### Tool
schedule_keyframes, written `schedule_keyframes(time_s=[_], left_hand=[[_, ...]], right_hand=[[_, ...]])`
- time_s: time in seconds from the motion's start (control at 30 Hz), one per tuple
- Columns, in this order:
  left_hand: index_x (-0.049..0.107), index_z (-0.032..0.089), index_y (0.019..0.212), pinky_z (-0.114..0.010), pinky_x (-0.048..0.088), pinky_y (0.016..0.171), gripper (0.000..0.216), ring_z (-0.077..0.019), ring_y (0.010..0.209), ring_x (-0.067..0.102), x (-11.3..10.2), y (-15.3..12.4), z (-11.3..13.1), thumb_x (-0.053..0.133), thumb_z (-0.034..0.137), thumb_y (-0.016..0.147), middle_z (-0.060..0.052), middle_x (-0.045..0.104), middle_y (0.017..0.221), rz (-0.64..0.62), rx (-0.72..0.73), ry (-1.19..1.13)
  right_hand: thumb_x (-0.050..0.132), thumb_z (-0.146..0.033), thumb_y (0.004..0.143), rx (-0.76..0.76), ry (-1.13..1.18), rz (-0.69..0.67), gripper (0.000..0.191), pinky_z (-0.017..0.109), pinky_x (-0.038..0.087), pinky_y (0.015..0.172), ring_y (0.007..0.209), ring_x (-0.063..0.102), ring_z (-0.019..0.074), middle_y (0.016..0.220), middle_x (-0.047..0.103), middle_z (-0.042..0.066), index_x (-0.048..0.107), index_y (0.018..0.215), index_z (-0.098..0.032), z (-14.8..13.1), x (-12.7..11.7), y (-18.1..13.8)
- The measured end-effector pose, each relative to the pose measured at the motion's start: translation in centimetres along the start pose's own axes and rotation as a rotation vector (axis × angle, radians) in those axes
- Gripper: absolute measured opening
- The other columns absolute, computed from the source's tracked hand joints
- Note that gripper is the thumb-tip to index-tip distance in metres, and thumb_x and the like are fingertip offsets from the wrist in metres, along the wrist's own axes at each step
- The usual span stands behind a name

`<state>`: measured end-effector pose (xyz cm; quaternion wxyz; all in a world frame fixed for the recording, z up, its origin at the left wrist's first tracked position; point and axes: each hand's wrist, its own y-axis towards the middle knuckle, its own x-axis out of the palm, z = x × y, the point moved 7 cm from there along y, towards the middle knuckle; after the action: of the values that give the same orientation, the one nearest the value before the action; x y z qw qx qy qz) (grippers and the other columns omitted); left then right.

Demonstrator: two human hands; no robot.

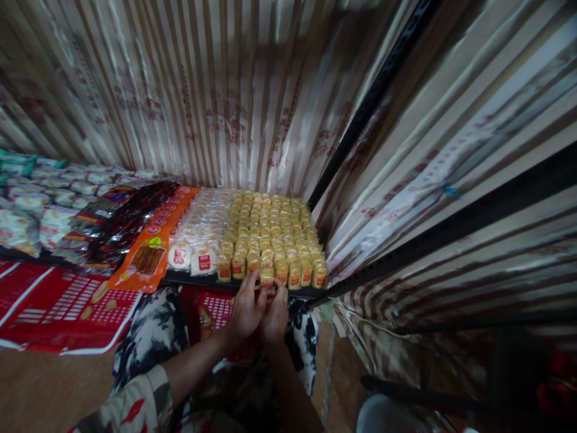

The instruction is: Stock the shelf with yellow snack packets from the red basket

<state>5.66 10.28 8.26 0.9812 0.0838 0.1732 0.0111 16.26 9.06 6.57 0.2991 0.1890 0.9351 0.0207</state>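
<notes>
Several rows of small yellow wrapped snack packets (270,231) fill the right end of a low dark shelf (198,279). My left hand (246,310) and my right hand (276,314) meet at the shelf's front edge, fingers curled together around one yellow packet (267,278) in the front row. Both hands touch each other. Pale round cakes with red labels (198,252) lie just left of the yellow rows.
Orange packs (151,255), dark red packets (121,219) and white-green bags (40,204) continue leftward on the shelf. Red printed sheets (67,307) hang below. Striped foil sheeting (216,90) walls the back and right, with black bars (374,90). My patterned clothing (153,337) shows below.
</notes>
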Motion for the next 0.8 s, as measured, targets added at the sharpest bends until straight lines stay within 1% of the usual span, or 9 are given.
schedule_keyframes(time_s=[0.07, 0.13, 0.23, 0.37, 0.5, 0.67, 0.8], left_hand=[[0.036, 0.018, 0.131, -0.034, 0.049, 0.088, 0.047, -0.0176, 0.097, 0.059, 0.0, 0.2, 0.1, 0.042, 0.022, 0.084, -0.012, 0.047, 0.126, -0.005, -0.009, 0.046], [0.036, 0.018, 0.13, -0.036, 0.047, 0.091, 0.048, -0.0191, 0.102, 0.056, -0.1, 0.4, 0.2, 0.044, 0.021, 0.083, -0.012, 0.048, 0.125, 0.006, -0.007, 0.104], [0.04, 0.018, 0.127, -0.038, 0.042, 0.096, 0.045, -0.0207, 0.11, 0.05, -0.2, 1.0, 0.5, 0.045, 0.022, 0.082, -0.01, 0.051, 0.121, 0.036, 0.022, 0.156], [0.043, 0.018, 0.124, -0.038, 0.042, 0.095, 0.042, -0.0196, 0.104, 0.053, -0.3, 1.6, 0.7, 0.045, 0.023, 0.083, -0.009, 0.055, 0.114, 0.047, 0.043, 0.164], [0.046, 0.019, 0.122, -0.036, 0.042, 0.092, 0.04, -0.0198, 0.1, 0.053, -0.7, 1.5, 0.6, 0.046, 0.024, 0.083, -0.008, 0.057, 0.106, 0.068, 0.064, 0.204], [0.047, 0.017, 0.121, -0.035, 0.043, 0.091, 0.038, -0.02, 0.096, 0.054, -1.2, 1.1, 0.5, 0.046, 0.024, 0.083, -0.008, 0.058, 0.097, 0.074, 0.081, 0.232], [0.047, 0.017, 0.121, -0.035, 0.043, 0.091, 0.038, -0.0198, 0.098, 0.054, -1.2, 1.1, 0.6, 0.045, 0.021, 0.083, -0.008, 0.058, 0.102, 0.045, 0.092, 0.261]], right_hand=[[0.036, -0.038, 0.085, -0.026, 0.018, 0.002, 0.046, 0.031, 0.047, 0.071, 0.078, 0.059, 0.0188, 0.108, 0.054, 0.015, 0.043, 0.122, -0.013, 0.1, 0.2, 0.0], [0.036, -0.039, 0.086, -0.065, 0.03, 0.019, 0.046, 0.031, 0.048, 0.072, 0.081, 0.059, 0.0184, 0.115, 0.05, 0.016, 0.043, 0.124, -0.014, 0.1, 0.3, 0.0], [0.034, -0.04, 0.088, -0.137, 0.017, 0.074, 0.046, 0.034, 0.048, 0.075, 0.087, 0.058, 0.02, 0.115, 0.051, 0.017, 0.044, 0.124, -0.014, -0.3, 0.0, -0.1], [0.031, -0.039, 0.09, -0.201, -0.035, 0.097, 0.046, 0.038, 0.046, 0.082, 0.096, 0.056, 0.022, 0.115, 0.052, 0.018, 0.044, 0.125, -0.012, -0.7, -0.3, -0.2], [0.029, -0.036, 0.091, -0.243, -0.059, 0.104, 0.043, 0.039, 0.043, 0.089, 0.108, 0.051, 0.0225, 0.117, 0.052, 0.017, 0.044, 0.125, -0.012, -0.8, -0.4, -0.5], [0.033, -0.035, 0.091, -0.256, -0.042, 0.127, 0.042, 0.036, 0.045, 0.085, 0.106, 0.052, 0.022, 0.116, 0.051, 0.017, 0.044, 0.124, -0.012, -1.2, -0.5, -0.8], [0.034, -0.036, 0.09, -0.227, -0.007, 0.146, 0.04, 0.033, 0.046, 0.08, 0.099, 0.054, 0.0206, 0.113, 0.052, 0.017, 0.046, 0.119, -0.012, -1.4, -0.9, -1.0]])
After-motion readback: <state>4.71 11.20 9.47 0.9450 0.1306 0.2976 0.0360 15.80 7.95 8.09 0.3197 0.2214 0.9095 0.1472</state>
